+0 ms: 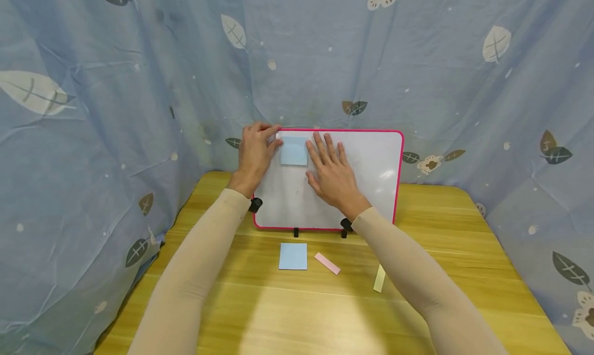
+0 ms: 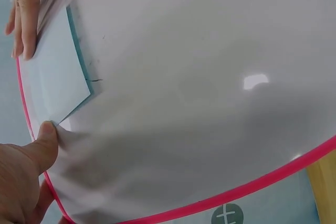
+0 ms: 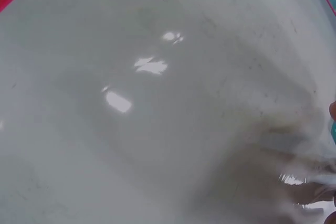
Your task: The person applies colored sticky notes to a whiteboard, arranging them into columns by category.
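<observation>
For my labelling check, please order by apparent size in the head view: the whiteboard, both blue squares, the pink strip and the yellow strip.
1. Whiteboard
2. Blue square on board and blue square on table: too alike to rank
3. Pink strip and yellow strip: unsure; right sleeve may hide the yellow one's end

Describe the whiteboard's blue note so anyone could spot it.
Find the pink-rimmed whiteboard on the wooden table. Near its upper left, between left hand and right hand, is the blue note. Unlike the blue square on the table, it's on the whiteboard.
</observation>
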A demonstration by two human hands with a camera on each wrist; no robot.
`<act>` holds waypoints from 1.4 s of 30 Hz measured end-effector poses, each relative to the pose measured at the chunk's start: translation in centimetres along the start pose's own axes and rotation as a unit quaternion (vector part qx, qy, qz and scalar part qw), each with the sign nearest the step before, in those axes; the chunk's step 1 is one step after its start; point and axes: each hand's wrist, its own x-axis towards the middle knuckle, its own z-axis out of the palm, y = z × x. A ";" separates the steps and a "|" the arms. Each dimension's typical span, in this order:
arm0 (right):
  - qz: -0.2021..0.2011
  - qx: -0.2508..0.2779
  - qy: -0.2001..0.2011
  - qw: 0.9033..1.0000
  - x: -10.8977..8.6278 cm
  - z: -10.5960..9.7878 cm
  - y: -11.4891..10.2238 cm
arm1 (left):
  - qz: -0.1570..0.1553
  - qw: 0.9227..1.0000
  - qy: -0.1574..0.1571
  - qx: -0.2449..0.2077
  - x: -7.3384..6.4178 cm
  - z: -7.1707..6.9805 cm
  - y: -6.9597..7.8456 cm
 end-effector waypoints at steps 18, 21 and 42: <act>-0.038 0.057 0.089 0.994 -1.1 0.2 -0.2 | 0.042 0.998 0.008 0.052 -1.8 0.2 -0.3; -0.050 0.061 0.122 0.989 -1.4 0.1 -0.1 | 0.059 0.997 0.018 0.055 -2.2 0.2 -0.4; -0.081 0.102 0.168 0.977 -4.6 0.7 -0.1 | 0.153 0.986 -0.002 0.062 -7.4 -0.2 -0.4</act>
